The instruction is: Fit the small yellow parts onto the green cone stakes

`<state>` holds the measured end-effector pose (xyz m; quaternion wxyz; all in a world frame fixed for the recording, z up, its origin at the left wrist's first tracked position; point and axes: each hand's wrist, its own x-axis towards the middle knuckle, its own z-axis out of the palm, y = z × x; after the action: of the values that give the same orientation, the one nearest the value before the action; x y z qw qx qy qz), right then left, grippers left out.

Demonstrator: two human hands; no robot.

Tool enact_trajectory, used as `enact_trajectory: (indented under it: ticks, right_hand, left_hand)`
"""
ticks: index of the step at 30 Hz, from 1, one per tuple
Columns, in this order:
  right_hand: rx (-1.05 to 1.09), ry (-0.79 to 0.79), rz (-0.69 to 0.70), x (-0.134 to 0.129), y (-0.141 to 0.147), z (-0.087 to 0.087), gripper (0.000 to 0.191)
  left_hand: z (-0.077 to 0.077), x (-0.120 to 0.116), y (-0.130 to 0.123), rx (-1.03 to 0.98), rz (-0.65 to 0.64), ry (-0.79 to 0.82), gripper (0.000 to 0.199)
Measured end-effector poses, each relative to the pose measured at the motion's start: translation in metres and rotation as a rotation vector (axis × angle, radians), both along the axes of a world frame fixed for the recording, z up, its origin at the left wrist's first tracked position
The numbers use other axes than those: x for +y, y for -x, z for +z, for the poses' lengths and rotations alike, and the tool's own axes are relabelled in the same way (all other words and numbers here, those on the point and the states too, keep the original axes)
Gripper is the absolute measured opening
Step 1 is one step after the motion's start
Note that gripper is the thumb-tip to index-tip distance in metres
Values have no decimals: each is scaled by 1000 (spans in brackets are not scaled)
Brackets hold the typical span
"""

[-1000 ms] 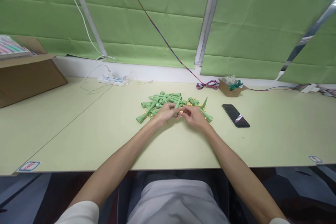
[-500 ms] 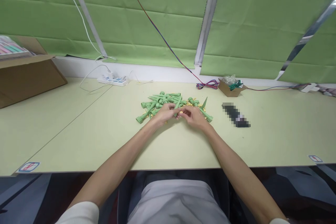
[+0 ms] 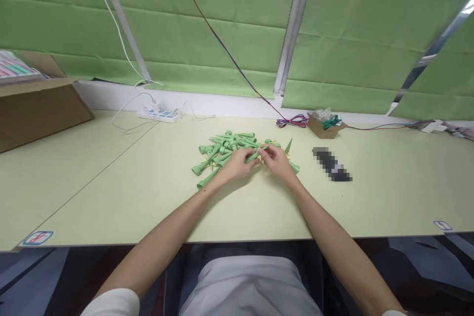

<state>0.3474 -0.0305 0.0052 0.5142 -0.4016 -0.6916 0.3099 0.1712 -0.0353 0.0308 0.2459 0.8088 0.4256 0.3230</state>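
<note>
A pile of green plastic spikes (image 3: 212,154) with round caps lies on the pale table, with small yellow pieces (image 3: 273,142) among them. My left hand (image 3: 239,163) is closed around one green spike (image 3: 252,157) at the near edge of the pile. Close beside it, my right hand (image 3: 275,159) pinches the pointed end of the same spike. Whether a yellow piece is between my fingers cannot be made out. One more spike (image 3: 208,178) lies by my left forearm.
A cardboard box (image 3: 40,113) stands at the far left, a power strip (image 3: 160,115) at the back. Behind my right hand are coiled wires (image 3: 292,121) and a small open box (image 3: 323,130). A blurred dark object (image 3: 332,164) lies to the right.
The spike between my hands has tilted from upright to lying lower, pointing right. My right hand has come onto its tip. Another spike now lies by my left forearm.
</note>
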Motion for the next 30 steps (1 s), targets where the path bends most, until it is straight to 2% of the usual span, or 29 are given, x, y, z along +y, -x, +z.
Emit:
enact_trajectory:
  ticks: [6, 14, 20, 30]
  right_hand:
    - [-14, -13, 4, -3, 3, 1, 41]
    - [-165, -191, -254, -4, -14, 16, 30]
    - [-134, -218, -403, -2, -22, 19, 29]
    - [-299, -235, -542, 2, -26, 14, 37]
  left_hand:
    - [-5, 1, 0, 111, -27, -70, 26]
    - [-4, 0, 1, 63, 30, -99, 42]
    - [-6, 1, 1, 156, 18, -122, 29]
    - [-5, -3, -1, 235, -73, -65, 29]
